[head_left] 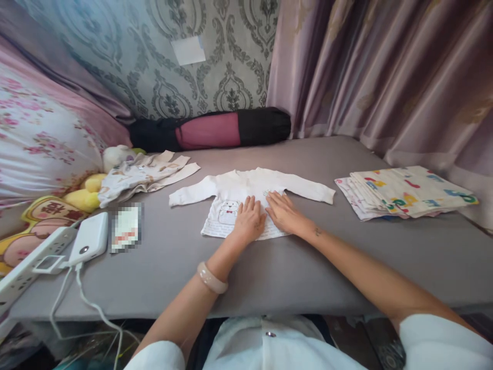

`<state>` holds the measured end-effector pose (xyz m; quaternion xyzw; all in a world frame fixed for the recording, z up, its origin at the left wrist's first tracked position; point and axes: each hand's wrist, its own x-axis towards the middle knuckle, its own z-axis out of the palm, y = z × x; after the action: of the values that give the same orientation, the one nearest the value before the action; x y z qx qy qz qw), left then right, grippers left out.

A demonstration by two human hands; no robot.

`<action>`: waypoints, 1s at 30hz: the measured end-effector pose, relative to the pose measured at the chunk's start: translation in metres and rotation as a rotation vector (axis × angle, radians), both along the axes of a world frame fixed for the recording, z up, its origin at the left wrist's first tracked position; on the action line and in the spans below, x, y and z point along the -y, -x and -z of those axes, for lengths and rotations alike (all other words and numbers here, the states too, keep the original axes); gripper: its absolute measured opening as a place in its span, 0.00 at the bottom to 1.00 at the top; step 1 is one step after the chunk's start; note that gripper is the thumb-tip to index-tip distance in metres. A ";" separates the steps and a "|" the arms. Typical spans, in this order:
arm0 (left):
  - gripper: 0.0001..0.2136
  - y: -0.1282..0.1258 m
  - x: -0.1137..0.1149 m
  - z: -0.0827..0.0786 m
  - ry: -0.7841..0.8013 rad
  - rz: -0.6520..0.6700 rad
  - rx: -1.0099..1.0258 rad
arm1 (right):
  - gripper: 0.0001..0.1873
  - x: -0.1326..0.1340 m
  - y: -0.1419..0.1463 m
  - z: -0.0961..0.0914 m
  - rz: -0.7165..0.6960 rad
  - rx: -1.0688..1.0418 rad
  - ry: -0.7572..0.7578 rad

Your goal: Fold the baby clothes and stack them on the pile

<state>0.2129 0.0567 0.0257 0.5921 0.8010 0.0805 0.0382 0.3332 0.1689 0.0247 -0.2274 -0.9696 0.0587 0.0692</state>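
Observation:
A small white long-sleeved baby shirt (231,192) with a bear print lies spread flat on the grey mattress (292,262), sleeves out to both sides. My left hand (249,220) rests flat on the shirt's lower middle, fingers stretched out. My right hand (283,211) lies flat beside it on the shirt's right part, fingers also extended. Both hands hold nothing. A pale bangle (211,278) sits on my left wrist.
Another patterned baby garment (142,174) lies at the left, by yellow and white soft toys (87,192). A stack of folded printed cloths (408,192) sits at the right. A white power bank (90,239), power strip (26,264) and cables lie at the near left. A black-and-maroon bolster (210,130) lines the wall.

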 end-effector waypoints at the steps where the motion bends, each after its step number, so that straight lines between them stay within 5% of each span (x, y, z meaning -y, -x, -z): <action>1: 0.25 -0.004 -0.004 0.004 0.007 0.002 -0.009 | 0.28 -0.007 0.002 0.006 0.038 0.030 -0.001; 4: 0.27 -0.009 -0.006 0.014 0.020 0.016 -0.052 | 0.32 -0.017 0.001 0.016 0.107 0.092 0.027; 8: 0.28 -0.007 -0.004 0.015 0.016 0.027 -0.073 | 0.31 -0.015 0.003 0.004 0.102 0.121 0.017; 11: 0.28 -0.007 -0.004 0.014 0.004 0.014 -0.038 | 0.29 -0.012 0.018 -0.007 0.081 0.070 -0.005; 15: 0.30 -0.007 -0.004 0.018 -0.030 -0.009 -0.006 | 0.33 -0.019 0.042 0.003 0.053 0.045 0.087; 20: 0.30 -0.008 -0.002 0.022 -0.066 0.025 -0.013 | 0.35 -0.046 0.068 0.010 0.169 0.052 0.180; 30: 0.22 0.009 -0.002 0.009 -0.255 -0.037 0.086 | 0.20 -0.114 0.128 -0.008 0.348 -0.078 0.074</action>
<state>0.2041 0.0586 0.0171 0.5732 0.7927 0.2075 -0.0045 0.2050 0.2830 0.0327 -0.3918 -0.9093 0.0901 0.1075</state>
